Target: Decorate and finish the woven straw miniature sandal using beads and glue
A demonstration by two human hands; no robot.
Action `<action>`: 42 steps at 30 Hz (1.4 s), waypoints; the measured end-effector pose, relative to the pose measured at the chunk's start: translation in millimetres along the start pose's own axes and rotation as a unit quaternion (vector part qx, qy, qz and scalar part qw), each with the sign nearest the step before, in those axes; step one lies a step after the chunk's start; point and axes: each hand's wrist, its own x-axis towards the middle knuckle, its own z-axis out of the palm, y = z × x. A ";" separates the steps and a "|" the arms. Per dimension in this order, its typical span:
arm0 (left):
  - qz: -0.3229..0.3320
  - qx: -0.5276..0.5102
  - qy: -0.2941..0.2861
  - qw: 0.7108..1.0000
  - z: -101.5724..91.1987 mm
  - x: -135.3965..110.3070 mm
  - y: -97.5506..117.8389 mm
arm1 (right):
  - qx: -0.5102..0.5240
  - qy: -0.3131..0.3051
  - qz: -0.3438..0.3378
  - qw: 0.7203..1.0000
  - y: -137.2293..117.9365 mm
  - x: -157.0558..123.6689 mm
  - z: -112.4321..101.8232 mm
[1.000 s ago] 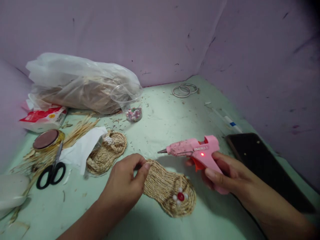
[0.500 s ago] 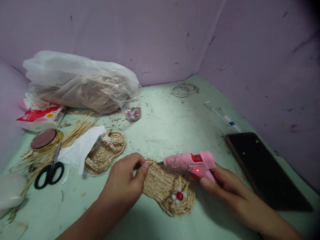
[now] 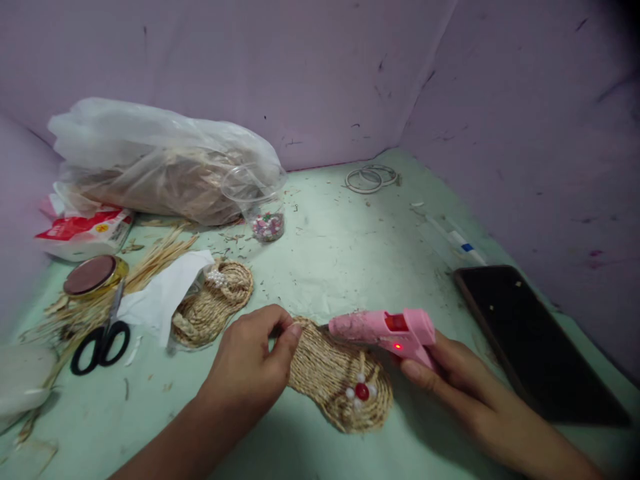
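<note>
A woven straw slipper (image 3: 325, 363) lies at the front middle of the table, with a flower of white beads around a red bead (image 3: 362, 391) at its near right end. My left hand (image 3: 257, 357) pinches the slipper's far left edge between thumb and fingers. Wrapped around the handle of a pink glue gun (image 3: 367, 328), my right hand (image 3: 450, 377) holds it over the slipper's far edge. The gun's nozzle points left, close to the slipper's rim, and a red light glows on its body. Whether the nozzle touches the straw I cannot tell.
A second straw slipper (image 3: 215, 307) with pearl beads sits left, beside white paper (image 3: 163, 293). Scissors (image 3: 105, 340), a round jar (image 3: 93, 277) and loose straw lie further left. A plastic bag (image 3: 165, 167) and bead cup (image 3: 267, 227) stand behind. A phone (image 3: 535, 340) lies right.
The whole view has shifted slightly. The glue gun's body has tipped down a little; both hands keep their grips.
</note>
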 end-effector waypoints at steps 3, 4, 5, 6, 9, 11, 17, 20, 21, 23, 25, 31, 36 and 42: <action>0.004 0.005 0.001 1.000 -0.6 0.3 0.5 | -0.011 0.001 -0.004 1.000 1.0 -0.3 0.0; 0.005 0.008 0.003 1.000 -0.9 0.4 0.7 | -0.014 0.001 -0.005 1.000 1.3 -0.6 0.0; 0.006 0.011 0.003 1.000 -1.1 0.5 1.0 | -0.017 0.002 -0.007 1.000 1.5 -1.1 0.1; 0.007 0.013 0.005 1.000 -1.2 0.5 1.2 | -0.020 0.003 -0.009 1.000 1.6 -1.7 0.2; 0.011 0.016 0.007 1.000 -1.2 0.4 1.3 | -0.026 0.008 -0.017 0.999 1.8 -3.4 1.1; 0.014 0.017 0.008 1.000 -0.9 0.4 1.1 | -0.028 0.009 -0.022 0.999 1.8 -3.6 2.1; 0.018 0.023 0.017 0.999 0.1 -0.5 0.1 | -0.039 0.011 -0.027 0.999 1.7 -2.1 3.4; 0.024 0.018 0.022 0.999 1.0 -0.5 0.1 | -0.043 0.002 -0.023 0.999 0.8 -2.2 3.9; 0.025 0.016 0.023 0.999 1.2 -0.3 0.1 | -0.046 0.001 -0.022 0.999 0.5 -2.3 4.3; 0.028 0.013 0.025 0.999 1.5 0.0 0.2 | -0.052 0.004 -0.022 0.998 0.6 -2.2 5.4; 0.027 0.017 0.022 0.999 1.5 0.2 0.3 | -0.051 0.007 -0.024 0.998 0.9 -2.1 6.5; 0.013 0.021 0.010 1.000 0.8 0.1 0.4 | -0.051 0.001 -0.022 0.998 -0.1 -1.3 7.7; 0.013 0.022 0.008 1.000 0.2 0.0 0.9 | -0.048 0.004 -0.022 0.999 -1.7 -1.7 8.5; 0.009 0.023 0.007 1.000 0.2 0.0 1.9 | -0.075 0.007 -0.020 0.997 -0.9 -4.6 8.1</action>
